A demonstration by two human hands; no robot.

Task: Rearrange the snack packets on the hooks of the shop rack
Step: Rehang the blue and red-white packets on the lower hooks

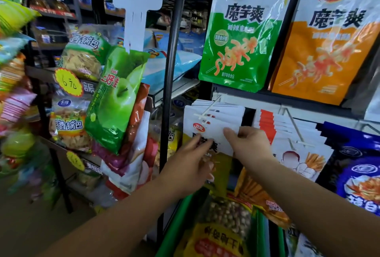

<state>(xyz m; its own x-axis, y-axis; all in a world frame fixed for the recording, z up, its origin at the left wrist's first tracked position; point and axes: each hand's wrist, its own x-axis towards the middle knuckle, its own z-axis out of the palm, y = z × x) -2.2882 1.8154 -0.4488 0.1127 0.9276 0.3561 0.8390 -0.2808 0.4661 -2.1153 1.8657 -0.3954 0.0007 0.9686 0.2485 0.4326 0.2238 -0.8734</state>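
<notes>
A stack of white-topped snack packets hangs on a white hook at the rack's middle row. My left hand grips the front packet at its lower left, fingers curled on its face. My right hand pinches the same packet's right side near the top. Above hang a green packet and an orange packet. To the right hang several white-and-red packets and blue packets.
A black upright pole stands left of the rack. Left of it hang a green apple packet and other bags with yellow price tags. Below my hands sits a green-rimmed bin holding yellow and orange snack bags.
</notes>
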